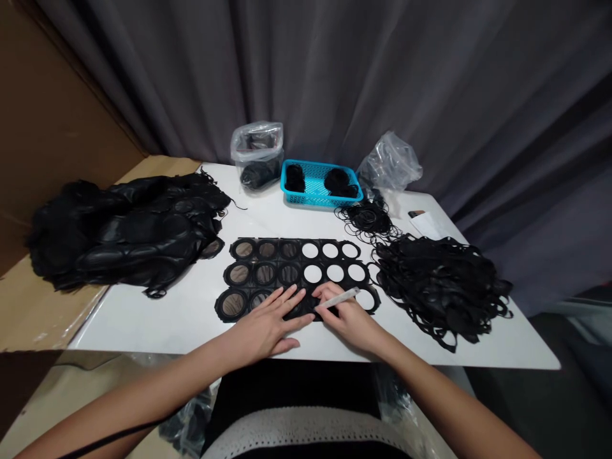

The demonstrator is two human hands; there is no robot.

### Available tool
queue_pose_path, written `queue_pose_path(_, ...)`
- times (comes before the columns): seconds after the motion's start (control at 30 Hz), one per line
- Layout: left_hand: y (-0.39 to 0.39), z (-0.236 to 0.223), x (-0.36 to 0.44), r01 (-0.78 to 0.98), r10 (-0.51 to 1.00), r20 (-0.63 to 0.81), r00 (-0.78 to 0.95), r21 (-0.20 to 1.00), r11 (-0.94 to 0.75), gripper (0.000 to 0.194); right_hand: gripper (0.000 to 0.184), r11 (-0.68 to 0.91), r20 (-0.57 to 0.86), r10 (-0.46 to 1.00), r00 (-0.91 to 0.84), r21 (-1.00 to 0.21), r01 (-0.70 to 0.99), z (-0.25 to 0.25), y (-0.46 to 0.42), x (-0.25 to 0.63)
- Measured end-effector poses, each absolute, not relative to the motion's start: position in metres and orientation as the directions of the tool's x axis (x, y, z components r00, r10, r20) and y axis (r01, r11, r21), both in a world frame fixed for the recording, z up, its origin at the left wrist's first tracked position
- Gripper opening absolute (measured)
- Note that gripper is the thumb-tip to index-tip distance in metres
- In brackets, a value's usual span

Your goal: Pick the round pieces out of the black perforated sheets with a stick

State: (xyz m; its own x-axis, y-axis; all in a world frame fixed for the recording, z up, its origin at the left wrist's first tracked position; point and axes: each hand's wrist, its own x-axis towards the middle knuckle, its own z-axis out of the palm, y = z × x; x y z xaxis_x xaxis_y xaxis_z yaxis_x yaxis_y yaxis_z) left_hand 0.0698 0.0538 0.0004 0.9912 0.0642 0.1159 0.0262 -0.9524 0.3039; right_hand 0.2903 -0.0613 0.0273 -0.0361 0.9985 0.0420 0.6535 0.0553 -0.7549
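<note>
A flat black rubber sheet (264,273) with rows of round rings lies before me on the white table. Several openings on its right side show the white surface; those on the left are covered by thin dark film. My left hand (270,325) rests flat on the front row, fingers spread. Close beside it, my right hand (347,320) grips a slim pale tool (340,298), pen- or tweezers-like, whose tip is hidden near the sheet. The exact kind of tool cannot be made out.
Black rubber sheets (138,229) are heaped at left, and perforated black scraps (444,280) at right. Behind stand a clear plastic tub (258,156), a blue basket (320,199) holding black rings, loose thin rings (368,218) and a clear bag (392,162). A grey curtain (306,76) hangs behind.
</note>
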Motion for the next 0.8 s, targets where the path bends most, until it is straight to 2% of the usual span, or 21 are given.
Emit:
queue_pose_path(0.1, 0.054, 0.000, 0.069, 0.032, 0.070, 0.113, 0.991, 0.301, -0.953, 0.060, 0.011, 0.123, 0.123, 0.991, -0.055, -0.670, 0.732, 0.020, -0.068, 0.279)
queue_pose_path(0.23, 0.054, 0.000, 0.069, 0.034, 0.075, 0.125, 0.989, 0.307, -0.951, 0.059, 0.024, 0.219, 0.250, 0.963, -0.098, -0.522, 0.824, 0.004, -0.074, 0.272)
queue_pose_path(0.3, 0.053, 0.001, 0.069, 0.035, 0.076, 0.123, 0.989, 0.308, -0.951, 0.057, 0.024, 0.150, 0.315, 0.949, 0.033, -0.541, 0.827, 0.004, -0.071, 0.283)
queue_pose_path(0.43, 0.051, 0.004, 0.071, 0.035, 0.078, 0.123, 0.989, 0.313, -0.949, 0.054, 0.021, -0.116, 0.346, 0.836, 0.427, -0.648, 0.752, 0.025, -0.058, 0.321)
queue_pose_path(0.5, 0.051, 0.006, 0.069, 0.026, 0.073, 0.135, 0.988, 0.318, -0.948, 0.053, 0.022, -0.158, 0.329, 0.814, 0.479, -0.667, 0.728, 0.037, -0.050, 0.329)
queue_pose_path(0.57, 0.051, 0.008, 0.064, 0.015, 0.068, 0.155, 0.986, 0.323, -0.946, 0.056, 0.022, -0.129, 0.273, 0.861, 0.429, -0.698, 0.704, 0.043, -0.042, 0.322)
queue_pose_path(0.67, 0.055, 0.010, 0.048, 0.052, 0.107, 0.165, 0.981, 0.307, -0.950, 0.061, 0.022, -0.011, 0.161, 0.965, 0.205, -0.761, 0.648, 0.040, -0.033, 0.291)
queue_pose_path(0.8, 0.058, 0.009, 0.023, 0.126, 0.163, 0.125, 0.979, 0.259, -0.958, 0.059, 0.019, 0.083, 0.081, 0.996, -0.030, -0.815, 0.574, 0.027, -0.030, 0.256)
